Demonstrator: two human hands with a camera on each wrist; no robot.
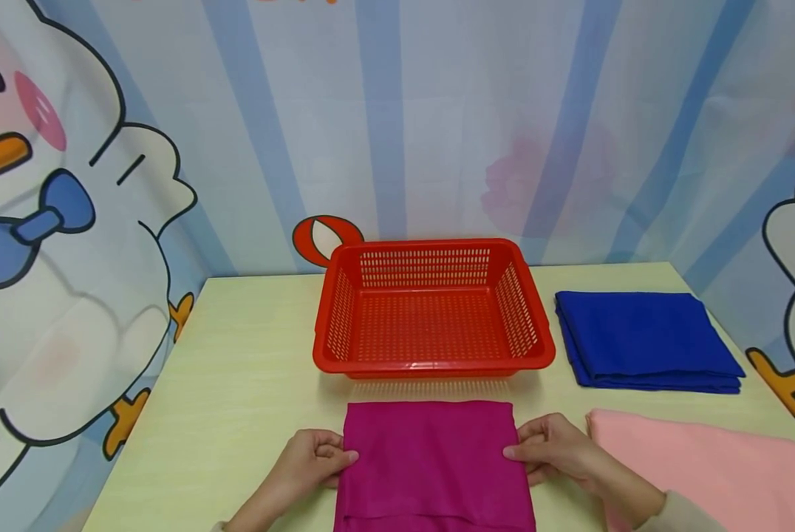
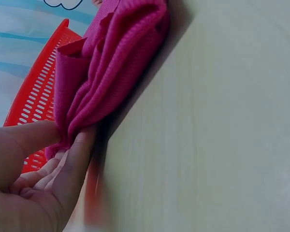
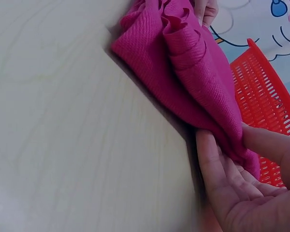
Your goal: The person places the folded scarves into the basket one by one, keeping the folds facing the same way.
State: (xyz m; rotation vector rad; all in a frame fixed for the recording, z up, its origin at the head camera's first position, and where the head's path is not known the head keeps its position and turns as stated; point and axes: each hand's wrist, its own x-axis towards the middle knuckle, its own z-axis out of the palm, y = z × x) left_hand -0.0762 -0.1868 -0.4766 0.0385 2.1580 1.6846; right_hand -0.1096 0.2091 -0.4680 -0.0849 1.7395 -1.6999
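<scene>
A folded magenta cloth (image 1: pixel 434 462) lies on the table at the near middle, its layers stacked. My left hand (image 1: pixel 312 462) pinches its left edge, thumb on top and fingers underneath. On the opposite edge my right hand (image 1: pixel 557 451) pinches the cloth in the same manner. Seen from the left wrist, the thumb and fingers of the left hand (image 2: pixel 48 169) squeeze several bunched layers of the cloth (image 2: pixel 111 63). The right wrist view has the right hand (image 3: pixel 251 179) gripping the layered side of the cloth (image 3: pixel 183 72). The cloth's near end runs out of the head view.
Behind the cloth stands a red plastic basket (image 1: pixel 434 367) with slotted walls and nothing in it. A folded blue cloth (image 1: pixel 650 336) lies at the back right, a pink cloth (image 1: pixel 710 465) at the near right. A printed curtain (image 1: pixel 437 133) hangs behind the pale table (image 1: pixel 238 355).
</scene>
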